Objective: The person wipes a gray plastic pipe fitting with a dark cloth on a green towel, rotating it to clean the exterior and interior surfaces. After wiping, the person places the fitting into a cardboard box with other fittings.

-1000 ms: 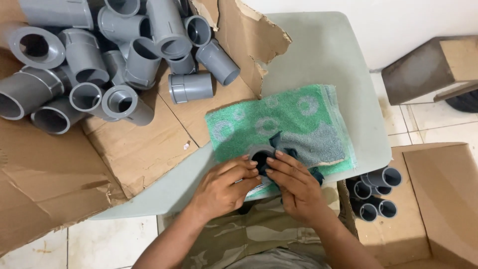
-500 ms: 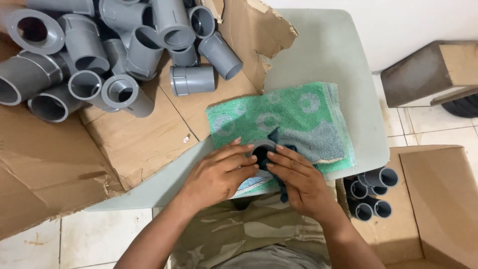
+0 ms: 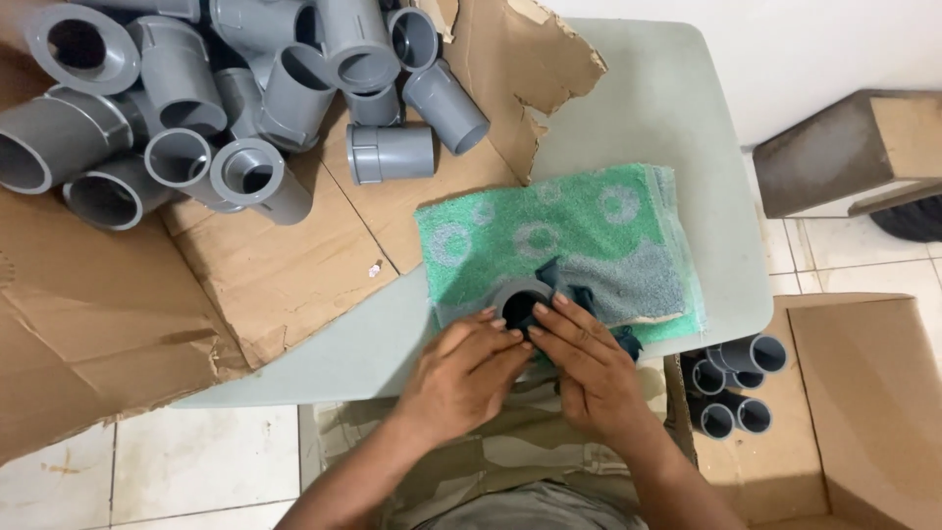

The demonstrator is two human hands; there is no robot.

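While both hands meet at the near edge of the green towel [image 3: 549,236], the left hand [image 3: 466,368] and right hand [image 3: 579,368] hold one grey pipe fitting [image 3: 518,299] between them, fingers [image 3: 500,322] curled against its rim from either side. The fitting stands on the towel's near edge with its open mouth up, and a dark blue cloth [image 3: 569,294] is bunched just beside it under the right hand's fingers.

Left of the towel lies a torn sheet of brown cardboard [image 3: 285,275], overlapping the pale tabletop [image 3: 638,108]. On it, beyond and left of the towel, sits a heap of well over a dozen grey fittings [image 3: 245,88]; one short coupling [image 3: 391,153] lies apart, nearest the towel. Right of the towel, below the tabletop's edge, an open cardboard box [image 3: 863,393] holds about five fittings [image 3: 736,383] on their sides.
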